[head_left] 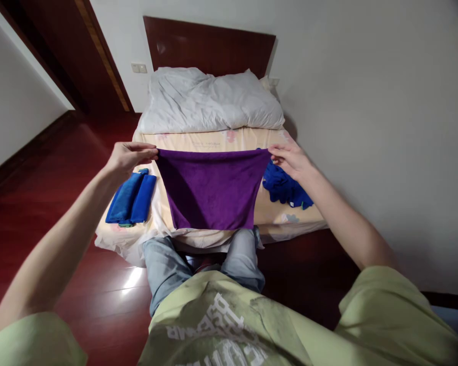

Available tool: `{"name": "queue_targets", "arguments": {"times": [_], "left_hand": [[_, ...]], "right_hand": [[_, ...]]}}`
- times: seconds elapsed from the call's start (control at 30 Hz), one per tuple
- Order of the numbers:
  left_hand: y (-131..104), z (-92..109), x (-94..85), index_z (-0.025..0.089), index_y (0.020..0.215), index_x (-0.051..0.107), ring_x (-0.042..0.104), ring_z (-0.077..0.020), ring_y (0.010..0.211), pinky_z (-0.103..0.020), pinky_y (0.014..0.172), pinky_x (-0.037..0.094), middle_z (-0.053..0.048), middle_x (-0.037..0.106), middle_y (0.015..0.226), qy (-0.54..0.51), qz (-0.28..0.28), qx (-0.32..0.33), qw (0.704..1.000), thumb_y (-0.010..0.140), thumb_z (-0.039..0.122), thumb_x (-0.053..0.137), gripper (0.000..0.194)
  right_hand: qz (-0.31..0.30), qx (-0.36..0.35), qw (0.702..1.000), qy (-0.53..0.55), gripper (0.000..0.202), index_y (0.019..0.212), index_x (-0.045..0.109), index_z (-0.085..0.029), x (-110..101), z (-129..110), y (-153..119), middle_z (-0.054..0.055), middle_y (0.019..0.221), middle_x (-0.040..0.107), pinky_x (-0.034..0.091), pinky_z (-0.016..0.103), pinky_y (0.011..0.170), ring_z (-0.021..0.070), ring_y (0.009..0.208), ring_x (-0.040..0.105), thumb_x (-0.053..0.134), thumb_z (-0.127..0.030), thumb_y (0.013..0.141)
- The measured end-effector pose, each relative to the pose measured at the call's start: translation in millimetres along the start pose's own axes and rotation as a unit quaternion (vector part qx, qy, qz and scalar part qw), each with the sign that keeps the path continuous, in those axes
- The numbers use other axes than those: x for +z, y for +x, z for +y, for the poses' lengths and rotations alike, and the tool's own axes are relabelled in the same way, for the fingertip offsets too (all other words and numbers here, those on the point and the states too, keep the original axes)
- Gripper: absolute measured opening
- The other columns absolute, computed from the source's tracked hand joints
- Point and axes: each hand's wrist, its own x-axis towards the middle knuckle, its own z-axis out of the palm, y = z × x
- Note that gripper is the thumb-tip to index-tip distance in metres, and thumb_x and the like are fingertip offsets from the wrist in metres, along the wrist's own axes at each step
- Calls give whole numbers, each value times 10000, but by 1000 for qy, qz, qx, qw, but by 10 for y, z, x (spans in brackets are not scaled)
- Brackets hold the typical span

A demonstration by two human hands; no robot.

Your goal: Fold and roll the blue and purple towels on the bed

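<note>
A purple towel point(213, 188) hangs spread out between my two hands above the bed. My left hand point(130, 156) pinches its upper left corner. The upper right corner is held in the fingertips of my right hand point(290, 157). Below my left hand, several folded blue towels point(132, 198) lie in a neat group on the bed's left side. A crumpled heap of blue cloth point(284, 185) rests on the right, partly hidden by the purple towel and my right forearm.
The bed point(164, 138) has a pale yellow floral sheet. At its far end a bunched white quilt point(209, 101) lies against the dark wooden headboard point(209, 46). White wall stands close on the right. A reddish wooden floor point(61, 178) runs along the left.
</note>
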Motion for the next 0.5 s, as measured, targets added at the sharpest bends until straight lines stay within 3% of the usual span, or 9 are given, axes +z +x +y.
{"name": "queue_targets", "arguments": {"times": [0.1, 0.17, 0.3, 0.4, 0.5], "left_hand": [[315, -244, 168, 73, 822, 785, 758, -248, 704, -468, 845, 672, -136, 745, 748, -15, 20, -17, 1000, 552, 240, 981, 373], [567, -308, 267, 86, 790, 769, 751, -244, 683, -449, 805, 674, -119, 733, 712, -19, 45, 8, 999, 554, 226, 967, 338], [923, -159, 338, 103, 885, 766, 739, -182, 727, -372, 791, 659, -69, 753, 763, -6, 95, 131, 987, 674, 290, 912, 318], [878, -89, 296, 100, 980, 775, 732, -140, 797, -325, 834, 637, -55, 782, 865, 16, 114, 211, 971, 757, 335, 875, 339], [575, -412, 239, 128, 949, 802, 751, -190, 851, -339, 848, 635, -60, 792, 889, 58, 127, 220, 966, 742, 376, 883, 333]], "right_hand": [[29, 44, 999, -7, 263, 836, 710, -150, 282, 117, 264, -13, 663, 712, 480, 139, 477, 82, 565, 675, 932, -119, 699], [48, 32, 998, -7, 263, 828, 688, -148, 451, 134, 460, -17, 642, 706, 503, 135, 514, 80, 566, 685, 921, -106, 713], [61, -109, 992, 10, 345, 873, 655, -181, 563, 56, 793, -30, 722, 732, 586, 183, 631, 102, 653, 725, 952, -253, 712], [44, -194, 980, 10, 439, 931, 652, -211, 438, 112, 884, -21, 809, 752, 637, 260, 736, 138, 764, 751, 958, -420, 696], [20, -207, 978, -21, 477, 950, 675, -212, 275, 499, 787, 2, 865, 765, 641, 310, 818, 159, 820, 751, 954, -469, 661]]}}
